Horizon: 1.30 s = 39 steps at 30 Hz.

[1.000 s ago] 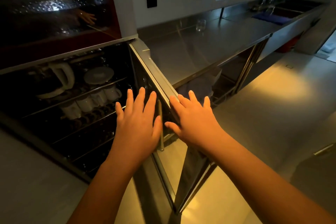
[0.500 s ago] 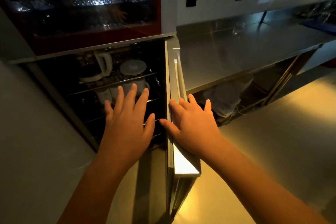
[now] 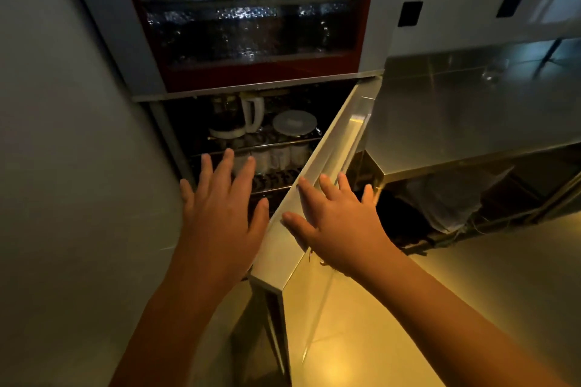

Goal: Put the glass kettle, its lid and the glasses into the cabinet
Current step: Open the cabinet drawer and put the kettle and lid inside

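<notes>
While both hands (image 3: 220, 223) splay empty, one kettle (image 3: 229, 118), one lid (image 3: 294, 122) (three glasses (image 3: 279, 157) below) rest.

The scene is dimly lit. A warm yellow glow is thrown across the floor (image 3: 361, 355) at lower right and is caught by the door (image 3: 333, 148) edge. The cabinet (image 3: 327, 100) interior at centre is left in deep shadow. Cool, pale reflections are seen on the worktop (image 3: 471, 110) at upper right. Straight lines are bowed towards the edges of the frame, and detail is softened throughout.
</notes>
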{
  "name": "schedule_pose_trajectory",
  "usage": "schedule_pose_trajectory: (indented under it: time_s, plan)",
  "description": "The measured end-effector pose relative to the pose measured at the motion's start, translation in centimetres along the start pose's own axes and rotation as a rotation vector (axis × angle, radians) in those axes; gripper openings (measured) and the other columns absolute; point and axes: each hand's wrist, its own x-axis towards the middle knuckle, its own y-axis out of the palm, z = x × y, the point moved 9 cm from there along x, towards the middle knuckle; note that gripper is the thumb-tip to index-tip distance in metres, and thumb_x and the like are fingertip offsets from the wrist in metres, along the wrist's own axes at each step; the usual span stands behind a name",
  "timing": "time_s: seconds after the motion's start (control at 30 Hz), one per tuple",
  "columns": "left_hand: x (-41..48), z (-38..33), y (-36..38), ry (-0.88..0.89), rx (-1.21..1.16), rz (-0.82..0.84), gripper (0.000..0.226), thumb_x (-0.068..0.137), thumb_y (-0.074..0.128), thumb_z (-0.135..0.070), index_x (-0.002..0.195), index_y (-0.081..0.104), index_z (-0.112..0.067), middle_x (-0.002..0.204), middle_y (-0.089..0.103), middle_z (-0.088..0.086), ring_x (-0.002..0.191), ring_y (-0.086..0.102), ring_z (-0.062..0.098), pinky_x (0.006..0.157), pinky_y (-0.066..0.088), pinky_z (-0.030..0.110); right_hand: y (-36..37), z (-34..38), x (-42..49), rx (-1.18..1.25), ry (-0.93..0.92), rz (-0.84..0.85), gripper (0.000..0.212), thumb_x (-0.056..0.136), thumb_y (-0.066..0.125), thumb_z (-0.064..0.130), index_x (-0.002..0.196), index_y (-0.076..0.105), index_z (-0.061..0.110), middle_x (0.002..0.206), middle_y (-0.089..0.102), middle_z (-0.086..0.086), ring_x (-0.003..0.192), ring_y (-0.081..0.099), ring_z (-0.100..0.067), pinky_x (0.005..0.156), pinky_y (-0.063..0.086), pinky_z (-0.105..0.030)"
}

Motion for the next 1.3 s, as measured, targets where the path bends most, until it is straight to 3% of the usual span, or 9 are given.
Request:
schedule_pose_trajectory:
  time_s: [0.43,0.67,0.87,1.0,1.17,1.3]
  plan:
    - [3.5,2.9,2.7,-0.059,0.131,0.118,0.060,0.098,0.029,-0.038,0.148,0.000,-0.025,0.157,-0.010,0.001,0.143,-0.014,0.022,0.113,-0.005,0.045,0.7,4.0,5.3,-0.023,-0.178,0.053,0.070,0.087,0.022,0.067,0.147,-0.001,0.037,0.157,-0.006,0.003,0.142,-0.014,-0.026,0.110,-0.010,-0.055]
    - [6.5,6.0,3.7,-0.145,0.160,0.110,0.062,0.098,0.029,-0.039,0.148,-0.005,-0.026,0.156,-0.016,0.000,0.142,-0.018,0.022,0.113,-0.007,0.043,1.4,5.9,9.5,-0.019,-0.293,-0.006,0.069,0.089,0.027,0.063,0.146,-0.003,0.038,0.156,-0.015,0.003,0.142,-0.016,-0.026,0.110,-0.009,-0.053]
    - [8.9,8.1,4.2,-0.215,0.222,0.108,0.061,0.099,0.026,-0.040,0.147,-0.008,-0.027,0.155,-0.019,0.001,0.141,-0.020,0.022,0.112,-0.010,0.040,2.7,7.0,13.6,0.020,-0.404,0.006,0.071,0.091,0.033,0.060,0.146,-0.007,0.039,0.144,-0.031,0.008,0.141,-0.019,-0.026,0.112,-0.005,-0.052]
    - [10.7,8.9,4.9,-0.257,0.253,0.102,0.061,0.099,0.024,-0.041,0.146,-0.011,-0.028,0.153,-0.024,0.001,0.136,-0.028,0.020,0.102,-0.016,0.036,3.0,7.4,15.8,-0.010,-0.466,0.017,0.071,0.092,0.031,0.058,0.145,-0.012,0.037,0.148,-0.031,0.004,0.137,-0.026,-0.026,0.112,-0.004,-0.052]
    - [12.6,10.5,6.2,-0.338,0.289,0.131,0.062,0.098,0.023,-0.042,0.146,-0.015,-0.027,0.138,-0.039,-0.001,0.124,-0.035,0.018,0.102,-0.017,0.038,4.4,8.2,18.2,-0.024,-0.500,0.096,0.076,0.093,0.031,0.056,0.144,-0.019,0.032,0.139,-0.038,-0.001,0.130,-0.033,-0.026,0.112,-0.007,-0.050]
    - [13.3,12.1,7.0,-0.412,0.309,0.149,0.063,0.099,0.026,-0.041,0.146,-0.015,-0.027,0.151,-0.029,0.003,0.134,-0.030,0.022,0.109,-0.011,0.043,5.5,9.0,20.3,-0.052,-0.520,0.099,0.079,0.092,0.032,0.057,0.145,-0.019,0.027,0.138,-0.040,-0.006,0.133,-0.032,-0.032,0.112,-0.006,-0.053]
